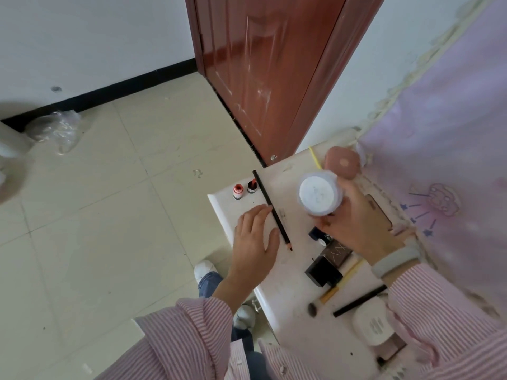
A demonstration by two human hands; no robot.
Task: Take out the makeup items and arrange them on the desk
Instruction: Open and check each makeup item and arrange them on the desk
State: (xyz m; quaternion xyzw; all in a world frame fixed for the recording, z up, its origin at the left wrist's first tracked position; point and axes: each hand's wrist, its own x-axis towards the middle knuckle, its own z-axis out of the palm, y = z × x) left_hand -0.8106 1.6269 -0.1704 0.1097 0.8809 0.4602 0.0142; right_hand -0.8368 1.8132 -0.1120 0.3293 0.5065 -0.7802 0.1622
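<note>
Just above the bench, a round clear jar with a white lid is held in the right hand, whose fingers wrap its lower side; the lid faces up toward the camera. Beside it, the left hand lies flat and released on the white bench top, fingertips touching a long black pencil that runs diagonally across the surface. Two small bottles, one red-capped and one dark-capped, stand side by side near the bench's far corner, just beyond the pencil's upper end. Behind the jar sits a pink compact, with a thin yellow stick next to it. Nearer the person lie a black cube-shaped item, a brown box, a brush with a yellow handle, a black liner pen and a white case. Both sleeves are pink-striped. A lilac curtain hangs along the bench's right side.
</note>
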